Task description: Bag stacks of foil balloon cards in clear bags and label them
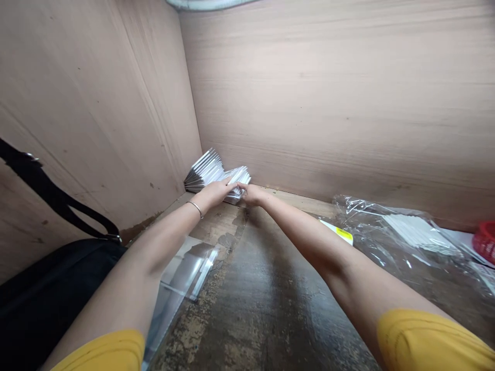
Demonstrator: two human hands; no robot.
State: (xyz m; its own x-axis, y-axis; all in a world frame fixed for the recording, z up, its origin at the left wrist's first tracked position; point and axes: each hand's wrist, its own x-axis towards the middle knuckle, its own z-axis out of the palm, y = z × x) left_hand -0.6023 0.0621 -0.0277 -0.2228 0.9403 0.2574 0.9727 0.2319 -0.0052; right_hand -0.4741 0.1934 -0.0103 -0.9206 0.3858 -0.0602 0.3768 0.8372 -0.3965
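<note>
In the far corner, a fanned stack of thin white flat pieces (207, 167) leans against the wooden wall. To its right lies a second bundle of white flat pieces (240, 176), where both hands meet. My left hand (216, 192), with a bangle on its wrist, lies over the near left side of this bundle, fingers closed on it. My right hand (253, 195) grips the bundle's right end, its fingers curled and partly hidden. Whether the pieces are cards or small packets is too small to tell.
Clear plastic sleeves (193, 270) lie under my left forearm. A black bag (58, 288) with a strap is at left. On the right are crumpled clear plastic (363, 221), a white stack (417, 232), a white item with a yellow label (344, 235) and a red basket (485, 239). Wooden walls enclose the corner.
</note>
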